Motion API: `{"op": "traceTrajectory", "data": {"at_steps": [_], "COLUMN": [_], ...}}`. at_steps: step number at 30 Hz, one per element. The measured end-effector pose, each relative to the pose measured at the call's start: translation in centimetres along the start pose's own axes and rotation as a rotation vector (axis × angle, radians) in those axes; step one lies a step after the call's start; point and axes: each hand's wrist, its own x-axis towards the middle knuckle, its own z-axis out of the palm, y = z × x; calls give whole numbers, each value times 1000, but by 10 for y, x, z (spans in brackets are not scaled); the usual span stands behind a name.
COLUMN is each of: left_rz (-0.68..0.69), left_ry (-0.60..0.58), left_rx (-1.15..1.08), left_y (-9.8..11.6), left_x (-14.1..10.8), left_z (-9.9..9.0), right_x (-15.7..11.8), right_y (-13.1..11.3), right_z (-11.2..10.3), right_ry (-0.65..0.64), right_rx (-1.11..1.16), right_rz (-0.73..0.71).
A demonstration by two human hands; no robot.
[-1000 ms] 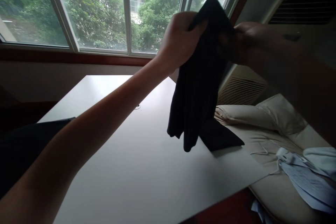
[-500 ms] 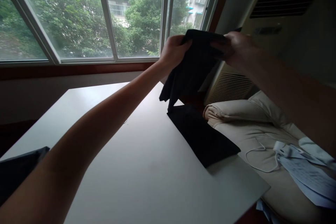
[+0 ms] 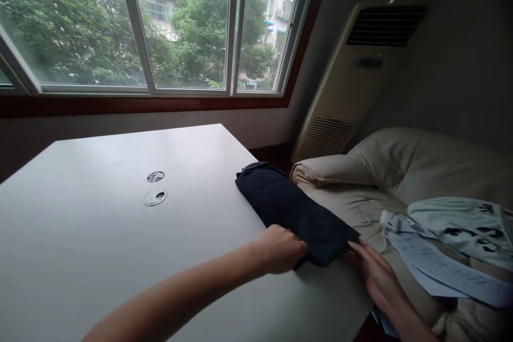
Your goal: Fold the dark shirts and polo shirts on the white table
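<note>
Dark folded cloth (image 3: 292,211) lies in a long bundle along the right edge of the white table (image 3: 192,256). At its near left corner, my left hand (image 3: 280,248) is closed with the fingers curled on the cloth's edge. My right hand (image 3: 374,272) touches the near right corner with its fingers stretched out and fairly straight; its thumb side is partly hidden in shadow. The far end of the bundle shows uneven, layered edges.
Right of the table is a cream sofa (image 3: 401,165) with papers (image 3: 436,264), a white cable and a pale patterned cloth (image 3: 460,224). A standing air conditioner (image 3: 348,75) is behind. Two round fittings (image 3: 155,197) are set in the tabletop.
Both hands have come down and nearer from above the far end. The cloth they held up now lies on the table over the dark piece there. The view has shifted right.
</note>
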Motion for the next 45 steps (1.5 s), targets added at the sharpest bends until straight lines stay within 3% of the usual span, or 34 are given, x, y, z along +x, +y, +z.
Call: {"op": "traceTrajectory", "data": {"at_steps": [3,8,11,13,16,18,21,25,31,35,38,42,45], "left_rz": [38,30,32,-27,-223,-355,-415,-354,-173,-90,-63,-83,-126], "left_ry": [45,58,138,208,274,287,253,186,95,132,179,145,79], "left_rx": [18,77,104,129,203,261,334,422,545,645,677,628,600], "left_y": [6,7,-7,-28,-74,-106,-145,-171,-187,-196,-201,-210,-214], "left_x": [-6,-22,-33,-39,-44,-44,-41,-35,-24,-9,-4,-15,-31], "left_z": [16,7,8,11,11,7,-1,-8,-23,-48,-58,-41,-21], "right_x": [-2,6,1,-9,-30,-46,-67,-88,-93,-99,-111,-122,-123], "right_y": [2,-12,-10,-11,-14,-16,-14,-8,-22,-28,-17,5,10], "right_z": [-6,7,11,12,13,16,26,40,42,47,59,73,69], "right_ry": [-18,-123,-186,-228,-292,-287,-244,-211,-205,-203,-219,-179,-143], "right_rx": [17,20,-14,-24,-13,-12,10,71,187,207,194,116,12], "right_rz": [45,134,167,192,220,210,183,181,252,237,207,147,115]}}
